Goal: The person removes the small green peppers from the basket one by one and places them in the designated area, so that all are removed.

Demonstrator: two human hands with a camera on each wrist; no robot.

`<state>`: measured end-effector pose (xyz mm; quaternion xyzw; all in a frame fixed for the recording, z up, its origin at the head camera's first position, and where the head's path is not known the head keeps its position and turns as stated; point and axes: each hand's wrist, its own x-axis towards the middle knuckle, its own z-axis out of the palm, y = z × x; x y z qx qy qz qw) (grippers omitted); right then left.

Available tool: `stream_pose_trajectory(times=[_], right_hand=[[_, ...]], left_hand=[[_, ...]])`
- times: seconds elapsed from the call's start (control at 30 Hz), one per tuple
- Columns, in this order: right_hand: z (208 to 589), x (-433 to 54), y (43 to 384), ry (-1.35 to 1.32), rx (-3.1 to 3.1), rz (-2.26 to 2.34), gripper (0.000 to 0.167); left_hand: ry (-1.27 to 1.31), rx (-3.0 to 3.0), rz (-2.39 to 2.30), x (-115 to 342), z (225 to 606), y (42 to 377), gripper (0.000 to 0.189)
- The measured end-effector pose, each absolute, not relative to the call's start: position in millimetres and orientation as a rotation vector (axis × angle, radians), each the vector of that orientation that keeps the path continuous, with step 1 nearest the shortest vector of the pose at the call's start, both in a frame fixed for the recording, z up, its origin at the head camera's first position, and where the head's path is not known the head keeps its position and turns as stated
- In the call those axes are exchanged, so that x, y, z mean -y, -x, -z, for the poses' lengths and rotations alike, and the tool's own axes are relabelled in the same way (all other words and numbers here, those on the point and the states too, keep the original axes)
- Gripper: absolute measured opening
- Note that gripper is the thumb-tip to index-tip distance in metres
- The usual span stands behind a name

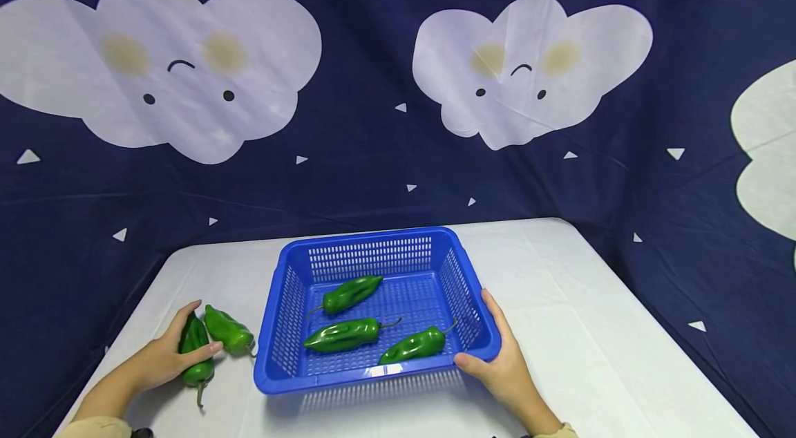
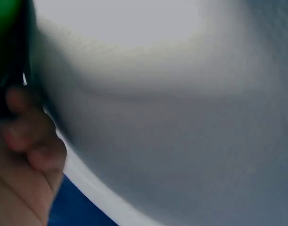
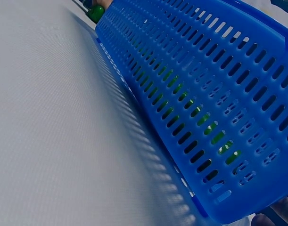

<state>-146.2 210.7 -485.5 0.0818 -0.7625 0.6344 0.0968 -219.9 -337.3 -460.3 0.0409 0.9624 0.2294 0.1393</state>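
Observation:
On the left of the table, my left hand (image 1: 158,358) grips a green pepper (image 1: 197,372), thumb across it and fingers along its far side. Close beside it lies a second green pepper (image 1: 229,331), apart from the basket. My right hand (image 1: 504,362) holds a blue plastic basket (image 1: 267,355) by its near right corner, thumb over the rim. Three green peppers (image 1: 345,335) lie inside on the basket floor. Through the slotted wall (image 3: 205,94), bits of green show in the right wrist view. Curled fingers (image 2: 45,155) appear beside a blurred green shape in the left wrist view.
A white-covered table (image 1: 597,327) with rounded far corners carries everything. Behind and around it hangs a dark blue cloth (image 1: 367,175) printed with clouds and small white triangles.

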Motion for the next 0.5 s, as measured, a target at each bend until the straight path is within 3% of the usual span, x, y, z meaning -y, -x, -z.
stream_pose_trajectory(times=[0.27, 0.5], right_hand=[[485.9, -210.6, 146.3, -0.252, 2.247, -1.893, 0.111], [486.6, -211.1, 146.4, -0.254, 2.244, -1.890, 0.111]], left_hand=[[0.003, -2.781, -0.451, 337.5, 440.4, 220.6, 0.109], [-0.089, -2.910, -0.512, 328.9, 408.4, 218.5, 0.111]])
